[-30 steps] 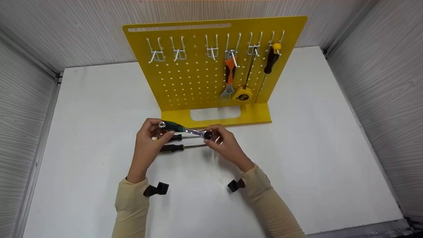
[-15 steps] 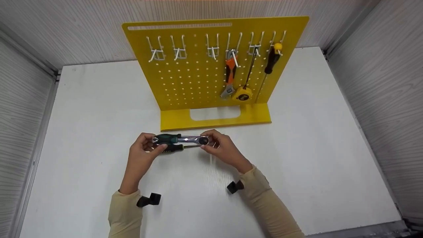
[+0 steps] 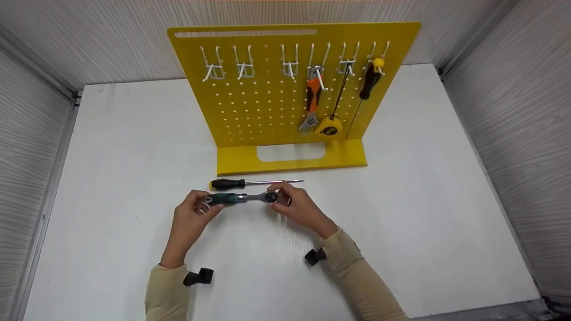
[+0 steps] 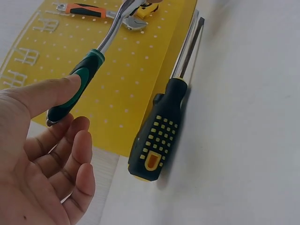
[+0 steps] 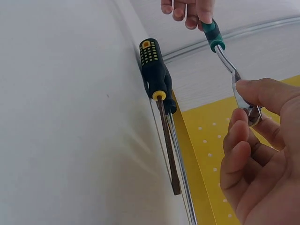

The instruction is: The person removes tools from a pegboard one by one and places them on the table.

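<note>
A ratchet wrench [image 3: 224, 199] with a green and black handle and a shiny metal head is held level between my hands, above the table. My left hand [image 3: 187, 220] pinches the handle's end between thumb and fingers. At the other end, my right hand [image 3: 304, 211] pinches the ratchet head. Just beyond it in the head view lies a black screwdriver [image 3: 227, 183] with a yellow end cap. A second screwdriver [image 4: 161, 129], with yellow dots on its black handle, shows in both wrist views; the ratchet wrench covers it in the head view.
Behind stands a yellow pegboard [image 3: 254, 107] with white hooks [image 3: 243, 69]. On it hang an orange adjustable wrench [image 3: 313, 96], a yellow tape measure [image 3: 330, 127] and a yellow-topped screwdriver [image 3: 370, 80]. The white table [image 3: 446, 200] is bordered by panel walls [image 3: 513, 89].
Both hands have brought the ratchet wrench nearer to my body, and it has turned from slanted to level. The screwdriver by the pegboard is uncovered; the nearer one is now hidden in the head view.
</note>
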A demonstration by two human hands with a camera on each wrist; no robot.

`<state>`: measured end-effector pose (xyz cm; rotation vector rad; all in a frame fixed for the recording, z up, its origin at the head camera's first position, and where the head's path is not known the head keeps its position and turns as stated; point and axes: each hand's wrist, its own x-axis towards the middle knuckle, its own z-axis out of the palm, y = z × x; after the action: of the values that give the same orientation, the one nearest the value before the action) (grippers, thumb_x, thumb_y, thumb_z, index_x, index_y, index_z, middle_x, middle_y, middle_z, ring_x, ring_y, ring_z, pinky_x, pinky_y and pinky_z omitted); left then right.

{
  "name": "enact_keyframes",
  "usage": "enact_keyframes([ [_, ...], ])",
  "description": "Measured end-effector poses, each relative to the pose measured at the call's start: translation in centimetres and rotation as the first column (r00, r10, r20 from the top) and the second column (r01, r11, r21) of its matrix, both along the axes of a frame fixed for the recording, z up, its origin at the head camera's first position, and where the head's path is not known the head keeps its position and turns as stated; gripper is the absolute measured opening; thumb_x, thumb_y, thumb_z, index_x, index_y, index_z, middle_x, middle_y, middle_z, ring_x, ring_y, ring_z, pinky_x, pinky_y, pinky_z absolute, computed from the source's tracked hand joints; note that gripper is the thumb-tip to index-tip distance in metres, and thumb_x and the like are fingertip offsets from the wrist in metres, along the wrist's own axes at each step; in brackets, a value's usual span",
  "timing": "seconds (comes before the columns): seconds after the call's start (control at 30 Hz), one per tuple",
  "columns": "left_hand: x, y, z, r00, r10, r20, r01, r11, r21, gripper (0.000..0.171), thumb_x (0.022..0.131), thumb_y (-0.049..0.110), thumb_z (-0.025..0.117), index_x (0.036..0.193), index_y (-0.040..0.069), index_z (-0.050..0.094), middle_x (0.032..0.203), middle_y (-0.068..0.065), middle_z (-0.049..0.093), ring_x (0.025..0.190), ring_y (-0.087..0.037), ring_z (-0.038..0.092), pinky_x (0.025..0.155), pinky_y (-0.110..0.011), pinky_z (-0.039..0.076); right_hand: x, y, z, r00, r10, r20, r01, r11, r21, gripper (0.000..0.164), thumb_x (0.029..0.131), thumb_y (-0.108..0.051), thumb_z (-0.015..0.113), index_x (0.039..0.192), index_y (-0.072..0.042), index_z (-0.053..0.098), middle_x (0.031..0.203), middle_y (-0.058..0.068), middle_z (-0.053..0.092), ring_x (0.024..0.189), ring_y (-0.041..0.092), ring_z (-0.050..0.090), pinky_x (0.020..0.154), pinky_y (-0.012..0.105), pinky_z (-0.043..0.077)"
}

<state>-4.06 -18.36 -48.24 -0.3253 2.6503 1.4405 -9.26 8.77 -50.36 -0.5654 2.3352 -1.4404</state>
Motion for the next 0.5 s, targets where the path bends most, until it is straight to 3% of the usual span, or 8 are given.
enact_keyframes([
  [0.23,0.8,-0.3,-1.7,0.999,-0.018,0.046,0.019,1.0,-0.016,0.036,0.085,0.018,0.073,0.115,0.005,0.058,0.094,-0.01,0.061,0.079,-0.015,0.053,0.062,-0.018,0.042,0.5,-0.2,-0.6,0.999,0.033,0.031,-0.036,0.996,0.082,0.031,0.089,-0.016,0.068,0.119,-0.013,0.06,0.085,0.001,0.059,0.074,0.011,0.049,0.066,0.021,0.041],
  [0.5,1.3,-0.3,-3.2,0.999,-0.003,0.048,0.004,1.0,-0.021,0.033,0.085,0.016,0.072,0.112,0.004,0.059,0.091,-0.011,0.061,0.074,-0.013,0.05,0.062,-0.018,0.04,0.7,-0.5,-1.1,0.998,0.052,0.022,-0.055,0.986,0.155,0.034,0.089,-0.015,0.067,0.122,-0.015,0.06,0.086,0.003,0.064,0.073,0.009,0.052,0.066,0.021,0.044],
])
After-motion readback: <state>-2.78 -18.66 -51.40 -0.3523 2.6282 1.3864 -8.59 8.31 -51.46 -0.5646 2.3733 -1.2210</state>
